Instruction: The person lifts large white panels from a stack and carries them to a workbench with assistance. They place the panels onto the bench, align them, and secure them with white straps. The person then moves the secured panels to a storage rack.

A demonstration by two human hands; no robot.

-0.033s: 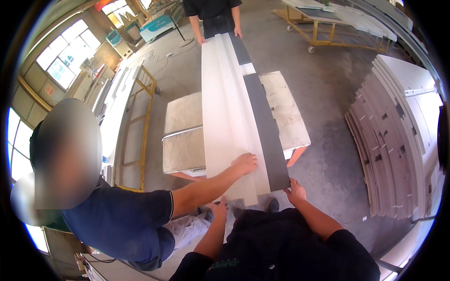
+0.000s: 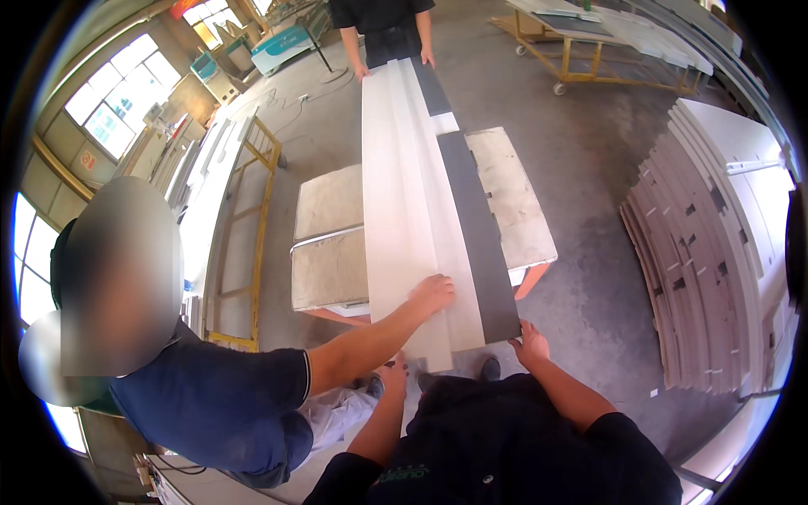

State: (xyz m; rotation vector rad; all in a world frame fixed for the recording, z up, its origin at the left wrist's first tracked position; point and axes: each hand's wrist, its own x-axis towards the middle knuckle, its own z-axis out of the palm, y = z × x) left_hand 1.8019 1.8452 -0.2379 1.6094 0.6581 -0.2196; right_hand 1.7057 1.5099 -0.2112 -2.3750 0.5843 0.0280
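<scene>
A long white panel (image 2: pixel 391 210) with a dark grey strip (image 2: pixel 481 244) along its right side lies across a low support and reaches toward me. My right hand (image 2: pixel 530 347) grips the near right corner of the grey strip, thumb on top. At the near left end, my left hand (image 2: pixel 393 375) is closed at the white panel's edge; the co-worker's forearm hides part of that corner. On top lies a narrow white strip (image 2: pixel 437 341), its end sticking out past the panel. The co-worker's hand (image 2: pixel 433 293) presses on this narrow strip.
Pale blocks (image 2: pixel 328 273) on an orange base bear the panel. Another person (image 2: pixel 383 25) holds its far end. A co-worker (image 2: pixel 219 396) leans in from the left. A yellow rack (image 2: pixel 261 244) stands left, stacked boards (image 2: pixel 690 261) right, a wheeled yellow cart (image 2: pixel 589 63) far right.
The co-worker's hand has shifted slightly left, and the near end of the narrow white strip has moved left with it. My hands stay about where they were.
</scene>
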